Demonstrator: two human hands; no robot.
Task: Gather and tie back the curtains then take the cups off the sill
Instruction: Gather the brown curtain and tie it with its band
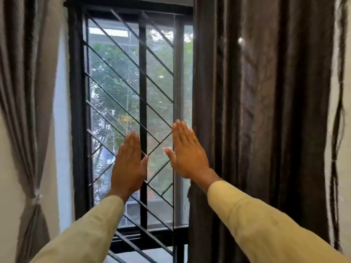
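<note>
Observed left hand [129, 164] and right hand [187, 154] raised flat before window grille [121, 88], fingers straight, holding nothing. Found right curtain [266, 111] hanging loose just beside right hand; contact not determinable. Found left curtain [22, 111] gathered, tied, well apart from left hand.

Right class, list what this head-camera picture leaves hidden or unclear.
- Cups: none seen in the head view; the bottom edge and left sleeve cut off the area below the window grille.
- Right curtain: lower part behind right sleeve; tied or loose unknown.
- Left curtain tie: blurred, knot unclear.
</note>
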